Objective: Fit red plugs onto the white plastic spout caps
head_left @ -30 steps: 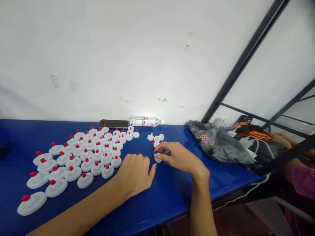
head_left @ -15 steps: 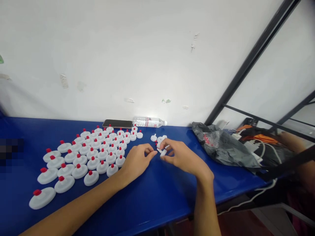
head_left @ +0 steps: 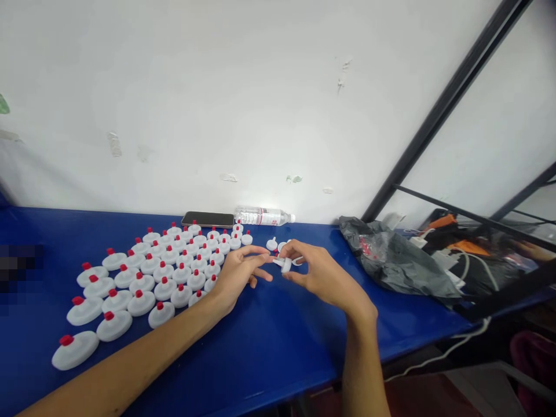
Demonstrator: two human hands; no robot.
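Observation:
My right hand (head_left: 310,266) pinches a white plastic nozzle cap (head_left: 286,264) between thumb and fingers, its thin spout pointing left. Just left of that spout is my left hand (head_left: 243,271), fingers stretched out and apart, the foremost fingertips close to the spout's tip. I cannot make out anything in the left hand. Behind the hands lie a few loose white caps (head_left: 271,244) and some small red pieces, partly hidden by my right hand. To the left stand many white nozzle caps with red tips (head_left: 142,282), in slanting rows on the blue table (head_left: 260,353).
A phone (head_left: 207,219) and a clear plastic bottle (head_left: 263,216) lie along the wall. At the right are a dark plastic bag (head_left: 403,269) with red pieces in clear wrap, white cables (head_left: 467,266) and a black metal frame (head_left: 434,121). Part of another person's hand (head_left: 536,252) shows beyond it.
My left hand's fingers have opened out from a pinch and moved slightly up and left. The nozzle cap in my right hand has turned, its spout now pointing left. The other person's arm has lowered.

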